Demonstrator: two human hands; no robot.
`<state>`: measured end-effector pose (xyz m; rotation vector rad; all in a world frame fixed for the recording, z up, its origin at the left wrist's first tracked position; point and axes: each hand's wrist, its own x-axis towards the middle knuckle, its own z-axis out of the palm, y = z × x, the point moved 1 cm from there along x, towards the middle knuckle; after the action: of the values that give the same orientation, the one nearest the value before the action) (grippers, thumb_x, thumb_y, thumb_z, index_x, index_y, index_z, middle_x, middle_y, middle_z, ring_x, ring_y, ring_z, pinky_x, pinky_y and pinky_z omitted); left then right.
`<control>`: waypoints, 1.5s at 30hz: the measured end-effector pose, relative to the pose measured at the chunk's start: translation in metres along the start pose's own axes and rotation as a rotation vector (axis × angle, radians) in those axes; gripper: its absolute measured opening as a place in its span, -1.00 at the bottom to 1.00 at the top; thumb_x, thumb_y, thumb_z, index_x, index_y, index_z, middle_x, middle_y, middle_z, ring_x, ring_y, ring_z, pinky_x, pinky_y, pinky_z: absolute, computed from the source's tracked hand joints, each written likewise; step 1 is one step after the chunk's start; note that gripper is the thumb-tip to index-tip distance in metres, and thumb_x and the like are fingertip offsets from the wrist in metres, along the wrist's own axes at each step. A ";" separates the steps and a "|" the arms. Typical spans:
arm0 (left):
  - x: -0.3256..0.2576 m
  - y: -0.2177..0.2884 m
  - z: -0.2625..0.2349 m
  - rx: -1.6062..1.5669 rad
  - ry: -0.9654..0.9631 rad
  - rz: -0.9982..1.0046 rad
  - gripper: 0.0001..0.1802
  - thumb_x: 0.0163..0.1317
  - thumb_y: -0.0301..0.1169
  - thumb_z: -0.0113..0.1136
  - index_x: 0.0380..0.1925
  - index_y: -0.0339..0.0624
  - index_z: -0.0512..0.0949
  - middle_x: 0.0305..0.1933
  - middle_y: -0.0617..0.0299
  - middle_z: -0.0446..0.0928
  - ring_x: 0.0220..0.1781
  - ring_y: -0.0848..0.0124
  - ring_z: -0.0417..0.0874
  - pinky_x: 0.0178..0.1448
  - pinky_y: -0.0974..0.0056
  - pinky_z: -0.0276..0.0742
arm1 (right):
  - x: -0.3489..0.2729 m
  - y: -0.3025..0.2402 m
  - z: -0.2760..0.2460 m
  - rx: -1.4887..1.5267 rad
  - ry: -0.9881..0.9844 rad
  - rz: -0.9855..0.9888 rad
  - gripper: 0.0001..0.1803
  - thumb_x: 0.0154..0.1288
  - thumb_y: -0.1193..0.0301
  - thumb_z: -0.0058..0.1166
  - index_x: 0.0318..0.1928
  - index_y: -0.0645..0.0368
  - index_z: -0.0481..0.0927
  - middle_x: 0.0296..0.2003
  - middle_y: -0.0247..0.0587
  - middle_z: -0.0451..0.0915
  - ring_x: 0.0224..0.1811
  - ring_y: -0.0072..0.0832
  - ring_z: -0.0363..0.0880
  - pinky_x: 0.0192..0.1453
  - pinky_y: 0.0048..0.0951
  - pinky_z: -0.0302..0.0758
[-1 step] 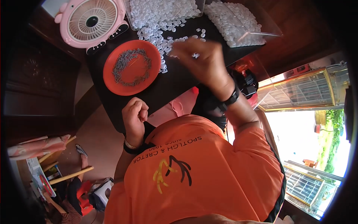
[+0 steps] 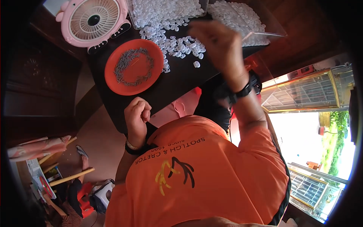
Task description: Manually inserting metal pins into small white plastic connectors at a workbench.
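Note:
My right hand (image 2: 217,43) hovers, blurred by motion, over a scatter of small white plastic pieces (image 2: 181,43) on a black table (image 2: 181,81). Its fingers point down toward the pieces; whether it holds any is unclear. A black band (image 2: 242,91) wraps its wrist. My left hand (image 2: 137,113) rests at the table's near edge, curled into a fist, with nothing visible in it. Just beyond it sits a round orange-red plate (image 2: 113,81) holding a ring of small grey metal bits (image 2: 132,62).
A pink desk fan (image 2: 92,20) stands at the table's far left corner. Clear plastic containers (image 2: 261,32) heaped with white pieces line the far edge. On the floor at lower left sit another person (image 2: 77,196), wooden sticks and clutter. Bright windows (image 2: 302,94) are to the right.
My right hand has lifted off the white pieces and moved slightly right, now blurred. My left fist stays at the table edge.

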<state>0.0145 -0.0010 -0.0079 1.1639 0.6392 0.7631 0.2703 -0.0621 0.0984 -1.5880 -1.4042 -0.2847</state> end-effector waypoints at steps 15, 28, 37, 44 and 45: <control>0.000 -0.002 -0.001 0.111 -0.076 -0.025 -0.75 0.25 -0.42 -0.11 -0.59 -0.26 0.41 -0.69 0.40 0.25 -0.65 0.66 0.19 -0.53 0.49 0.09 | 0.039 0.132 0.012 -0.386 -0.259 -0.124 -0.80 0.16 0.33 0.01 -0.30 0.10 0.66 -0.35 -0.11 0.64 -0.29 -0.12 0.61 -0.18 -0.22 0.53; 0.001 -0.001 0.002 0.106 -0.110 -0.006 -0.74 0.28 -0.43 -0.12 -0.58 -0.27 0.40 -0.70 0.41 0.23 -0.64 0.67 0.18 -0.52 0.49 0.09 | 0.042 0.214 0.051 -0.748 -0.593 -0.038 -0.78 0.15 0.34 -0.07 -0.36 0.17 0.60 -0.38 0.01 0.61 -0.26 -0.03 0.58 -0.18 -0.05 0.48; 0.004 -0.002 0.002 0.132 -0.112 0.041 -0.59 0.36 -0.16 -0.21 -0.39 -0.26 0.49 -0.71 0.41 0.27 -0.70 0.67 0.19 -0.60 0.51 0.02 | -0.002 0.007 0.054 0.514 -0.680 0.084 -0.92 0.13 0.54 0.22 -0.32 0.19 0.66 -0.43 -0.42 0.60 -0.37 -0.69 0.53 -0.28 -0.60 0.45; 0.004 -0.001 0.001 -0.040 -0.183 -0.019 -0.64 0.37 -0.16 -0.17 -0.33 -0.24 0.46 -0.67 0.40 0.28 -0.65 0.65 0.22 -0.56 0.51 0.09 | -0.053 -0.042 0.077 0.513 -0.683 -0.099 -0.80 -0.03 0.57 0.28 -0.31 0.12 0.65 -0.43 -0.28 0.59 -0.34 -0.38 0.62 -0.31 -0.45 0.55; 0.003 -0.001 0.000 -0.042 -0.174 -0.018 -0.64 0.37 -0.16 -0.17 -0.33 -0.24 0.46 -0.67 0.40 0.28 -0.65 0.65 0.22 -0.56 0.51 0.09 | -0.055 -0.044 0.079 0.518 -0.690 -0.103 -0.80 -0.03 0.57 0.28 -0.31 0.12 0.65 -0.43 -0.28 0.59 -0.34 -0.38 0.62 -0.31 -0.45 0.55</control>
<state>0.0165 0.0011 -0.0087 1.1698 0.4855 0.6487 0.1838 -0.0429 0.0409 -1.2148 -1.8828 0.5872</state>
